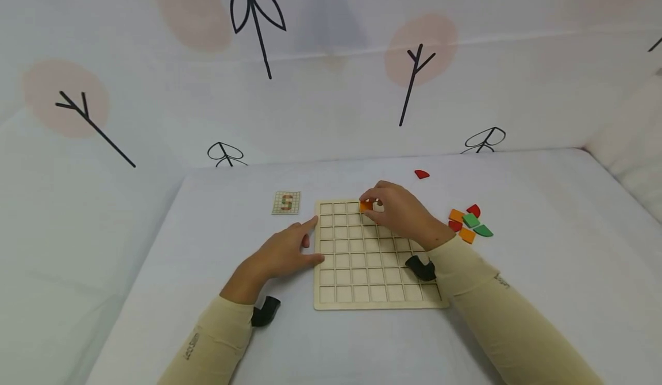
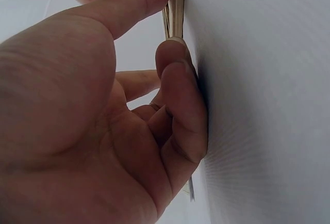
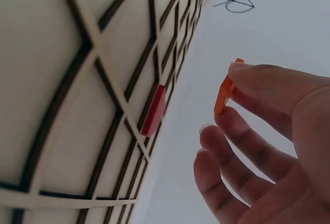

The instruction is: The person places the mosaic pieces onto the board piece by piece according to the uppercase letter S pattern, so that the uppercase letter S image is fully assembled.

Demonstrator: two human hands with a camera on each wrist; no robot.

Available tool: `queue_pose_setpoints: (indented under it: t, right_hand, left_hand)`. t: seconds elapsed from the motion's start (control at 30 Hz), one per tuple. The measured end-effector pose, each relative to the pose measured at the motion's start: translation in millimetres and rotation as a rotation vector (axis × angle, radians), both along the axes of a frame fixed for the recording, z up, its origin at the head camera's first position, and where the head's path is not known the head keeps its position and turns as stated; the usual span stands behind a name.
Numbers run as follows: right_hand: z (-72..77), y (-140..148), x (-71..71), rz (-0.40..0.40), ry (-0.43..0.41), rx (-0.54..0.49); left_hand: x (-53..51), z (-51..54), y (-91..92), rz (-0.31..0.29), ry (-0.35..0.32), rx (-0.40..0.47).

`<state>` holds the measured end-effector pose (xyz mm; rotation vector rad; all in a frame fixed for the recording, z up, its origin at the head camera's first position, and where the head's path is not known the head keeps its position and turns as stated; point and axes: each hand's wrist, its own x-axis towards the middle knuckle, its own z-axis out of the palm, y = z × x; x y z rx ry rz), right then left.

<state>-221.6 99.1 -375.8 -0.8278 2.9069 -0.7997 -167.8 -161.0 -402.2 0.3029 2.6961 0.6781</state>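
A square wooden grid board (image 1: 343,260) lies flat. My right hand (image 1: 404,211) pinches an orange piece (image 1: 366,206) between thumb and fingers over the board's far row in the head view. The right wrist view shows that orange piece (image 3: 225,90) tilted and held off the grid, with a red piece (image 3: 154,111) sitting in a cell of the board (image 3: 116,74). Index finger extended, my left hand (image 1: 283,251) touches the board's left edge, its thumb at the same side. From the left wrist, the hand's (image 2: 98,115) other fingers look bent beside the board edge (image 2: 177,7).
A small patterned card (image 1: 287,203) lies left of the board's far corner. Orange, red and green pieces, among them a green one (image 1: 471,220), lie loosely to the right of the board. A lone red piece (image 1: 422,174) is farther back, near the printed cloth backdrop.
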Motion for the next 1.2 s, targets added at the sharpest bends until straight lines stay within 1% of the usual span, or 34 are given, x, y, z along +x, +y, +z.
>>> queue_pose_setpoints:
  t: [0.1, 0.27, 0.37, 0.77, 1.2]
  right_hand:
    - [-4.8, 0, -1.0, 0.019, -0.009, 0.003]
    - [-10.2, 1, -2.0, 0.030, -0.058, 0.026]
    - [-12.4, 3, -2.6, 0.031, -0.073, 0.036]
    - [-15.4, 4, -5.6, 0.057, -0.093, 0.032]
    - [-18.4, 3, -6.2, 0.048, -0.105, 0.031]
  left_hand:
    - [0.6, 0.7, -1.1, 0.001, 0.000, 0.006]
    - [1.8, 1.2, -2.1, -0.005, 0.007, 0.012]
    - [2.2, 1.3, -2.1, -0.008, 0.011, 0.012]
    - [1.9, 2.7, -1.4, -0.002, 0.006, 0.011]
    - [2.2, 1.8, -0.4, 0.003, 0.004, 0.012]
